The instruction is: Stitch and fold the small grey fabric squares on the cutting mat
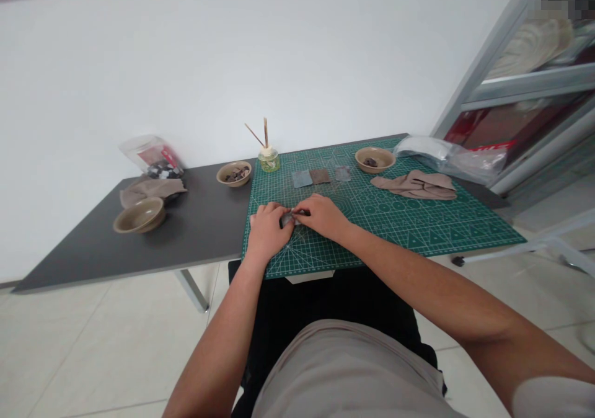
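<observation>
Both hands meet over the green cutting mat [362, 213], near its front left part. Between them lies a small grey piece [289, 217], mostly hidden by the fingers; its kind cannot be made out. My left hand [269, 231] has its fingers bent around the left side of this piece, with the thumb against it. On the other side, my right hand [323, 215] is closed in a pinch at the piece's upper right. Just beyond the hands are a pale blue-grey square [302, 178], a brown square [320, 176] and a small clear-grey square [343, 173].
A reed diffuser [269, 159] stands at the mat's back left corner. Bowls with dark bits are left [233, 173] and right [375, 159]. Further left are another bowl [139, 216], a cloth [153, 188] and a plastic bag [153, 154]. A brown cloth [416, 185] and plastic packaging [453, 155] lie right.
</observation>
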The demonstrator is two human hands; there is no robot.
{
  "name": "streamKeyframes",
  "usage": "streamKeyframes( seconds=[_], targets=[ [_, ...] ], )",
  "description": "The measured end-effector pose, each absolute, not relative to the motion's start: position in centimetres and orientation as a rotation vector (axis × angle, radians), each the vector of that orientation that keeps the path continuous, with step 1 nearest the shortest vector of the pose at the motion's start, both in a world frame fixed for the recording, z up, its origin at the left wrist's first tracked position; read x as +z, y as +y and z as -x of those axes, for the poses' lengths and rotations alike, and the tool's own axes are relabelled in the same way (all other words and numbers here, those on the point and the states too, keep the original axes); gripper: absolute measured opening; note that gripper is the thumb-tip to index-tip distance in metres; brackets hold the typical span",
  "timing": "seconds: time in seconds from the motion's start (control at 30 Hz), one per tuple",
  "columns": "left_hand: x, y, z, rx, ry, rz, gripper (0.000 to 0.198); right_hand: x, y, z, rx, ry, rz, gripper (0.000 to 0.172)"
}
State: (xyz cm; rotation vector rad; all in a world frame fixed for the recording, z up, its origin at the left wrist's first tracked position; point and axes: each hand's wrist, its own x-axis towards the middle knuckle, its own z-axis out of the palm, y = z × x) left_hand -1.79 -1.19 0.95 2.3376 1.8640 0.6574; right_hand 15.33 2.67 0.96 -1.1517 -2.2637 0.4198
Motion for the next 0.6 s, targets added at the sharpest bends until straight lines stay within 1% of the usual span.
streamKeyframes(
  seconds=[0.23, 0.4, 0.6],
  targets=[
    [1.2, -1.6, 1.5, 0.576, 1.932, -2.354, 0.021, 0.8, 2.8, -15.3, 0.364, -2.340, 1.068, 0.006],
    [1.4, -2.5, 0.6, 0.491, 2.035, -2.384, 0.020, 0.8, 2.9, -15.4, 0.290, -2.392, 1.066, 0.009],
    [1.5, -2.7, 1.4, 0.463, 1.960, -2.379, 0.024, 0.9, 3.4, -14.8, 0.296, -2.387, 1.045, 0.009]
  ],
)
